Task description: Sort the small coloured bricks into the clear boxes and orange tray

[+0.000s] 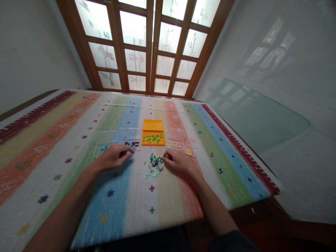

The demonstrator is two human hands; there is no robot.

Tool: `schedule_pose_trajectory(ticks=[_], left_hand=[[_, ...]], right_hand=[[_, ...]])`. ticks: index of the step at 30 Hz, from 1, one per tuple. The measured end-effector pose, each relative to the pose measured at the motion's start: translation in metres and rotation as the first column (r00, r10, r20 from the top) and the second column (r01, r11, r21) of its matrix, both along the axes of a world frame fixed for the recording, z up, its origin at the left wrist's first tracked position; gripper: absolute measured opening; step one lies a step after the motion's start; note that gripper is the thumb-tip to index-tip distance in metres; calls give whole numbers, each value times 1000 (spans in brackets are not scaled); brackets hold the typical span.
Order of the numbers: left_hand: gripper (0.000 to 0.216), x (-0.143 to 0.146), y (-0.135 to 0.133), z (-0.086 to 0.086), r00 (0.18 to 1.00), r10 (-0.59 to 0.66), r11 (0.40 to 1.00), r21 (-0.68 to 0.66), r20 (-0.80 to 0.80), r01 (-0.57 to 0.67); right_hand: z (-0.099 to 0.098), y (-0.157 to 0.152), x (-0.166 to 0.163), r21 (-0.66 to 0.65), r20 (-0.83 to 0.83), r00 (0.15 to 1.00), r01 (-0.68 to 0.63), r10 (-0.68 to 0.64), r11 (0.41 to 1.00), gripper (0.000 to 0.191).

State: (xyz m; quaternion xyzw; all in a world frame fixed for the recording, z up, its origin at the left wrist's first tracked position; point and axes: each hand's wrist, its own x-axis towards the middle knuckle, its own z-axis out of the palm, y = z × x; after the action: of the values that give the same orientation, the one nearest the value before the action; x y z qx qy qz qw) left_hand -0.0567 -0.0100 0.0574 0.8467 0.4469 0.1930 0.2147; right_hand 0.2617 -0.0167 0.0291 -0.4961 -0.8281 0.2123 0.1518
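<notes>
A small heap of tiny coloured pieces [154, 164] lies on the striped tablecloth [126, 206] between my hands. My right hand [177, 161] rests at the heap's right edge, fingers curled and tips pinched among the pieces; what they hold is too small to see. My left hand [114, 156] lies to the left of the heap, fingers loosely bent and pointing toward a clear box of dark pieces [132, 143]. Behind the heap stands an orange tray [153, 126] with green pieces.
A clear box with blue pieces [104, 148] sits at the left, a clear box with pale pieces [174, 144] and one with yellow pieces [189, 151] at the right. The table's right edge [244, 150] runs beside a glass sheet; wooden glazed doors stand behind.
</notes>
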Motion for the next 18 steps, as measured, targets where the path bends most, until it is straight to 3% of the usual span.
schedule_pose_trajectory(ticks=[4,10,14,18], left_hand=[[34,-47,12,8,967,253,964,78,34,-255],[33,-78,20,-4,956,289,957,13,-57,-289],[32,-78,18,0,951,308,951,25,-26,-307],[31,-45,6,10,971,197,975,78,138,-209]], right_hand=[[-1,0,-2,2,-5,1000,-6,6,1000,9],[1,0,-4,-9,-21,1000,-7,6,1000,10],[0,-2,-8,-29,-71,997,-14,11,999,9],[-5,-4,-16,-142,-218,976,-41,9,989,10]])
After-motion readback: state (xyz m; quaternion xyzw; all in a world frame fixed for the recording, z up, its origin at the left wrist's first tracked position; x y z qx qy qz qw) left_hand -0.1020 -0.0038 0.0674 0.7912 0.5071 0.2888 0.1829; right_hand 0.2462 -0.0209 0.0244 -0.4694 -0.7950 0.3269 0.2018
